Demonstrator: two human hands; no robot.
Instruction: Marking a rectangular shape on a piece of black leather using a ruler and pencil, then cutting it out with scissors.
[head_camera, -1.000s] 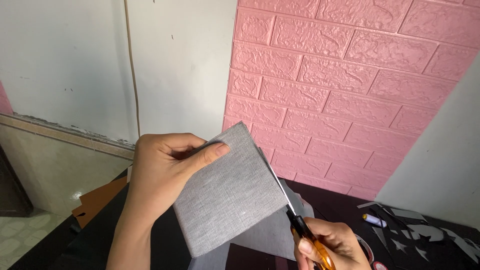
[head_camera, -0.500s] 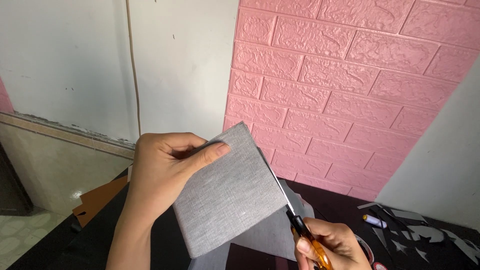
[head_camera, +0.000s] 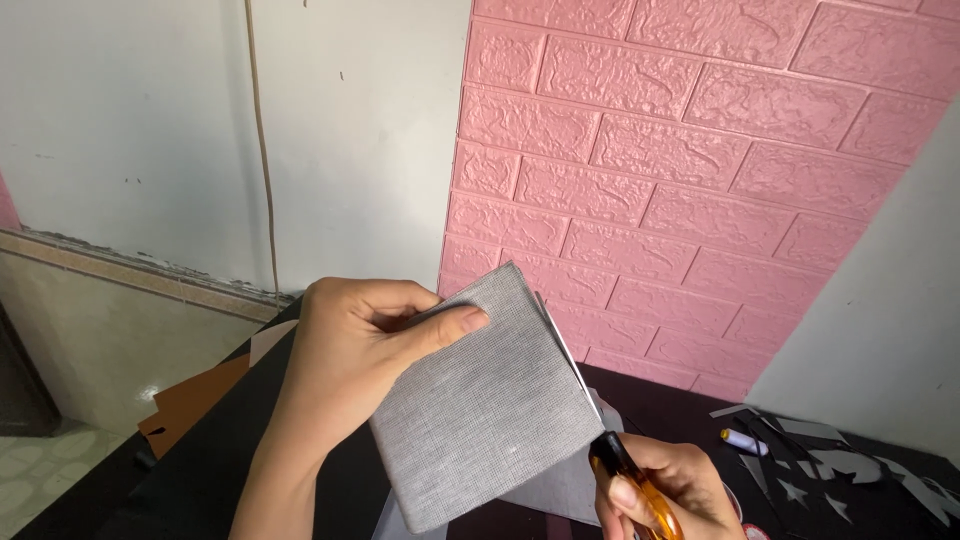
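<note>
My left hand (head_camera: 360, 350) holds up a square grey fabric-covered piece (head_camera: 480, 400), thumb pressed on its upper left corner. My right hand (head_camera: 660, 490), at the lower right, grips orange-handled scissors (head_camera: 635, 485). Their thin blade (head_camera: 570, 360) runs up along the right edge of the grey piece. More grey material (head_camera: 560, 490) hangs behind and below the piece.
A black table (head_camera: 690, 410) lies below, with grey offcuts (head_camera: 830, 465) and a small white spool (head_camera: 742, 441) at the right. A brown sheet (head_camera: 190, 400) sits at the left edge. A pink brick-pattern panel (head_camera: 700, 170) covers the wall behind.
</note>
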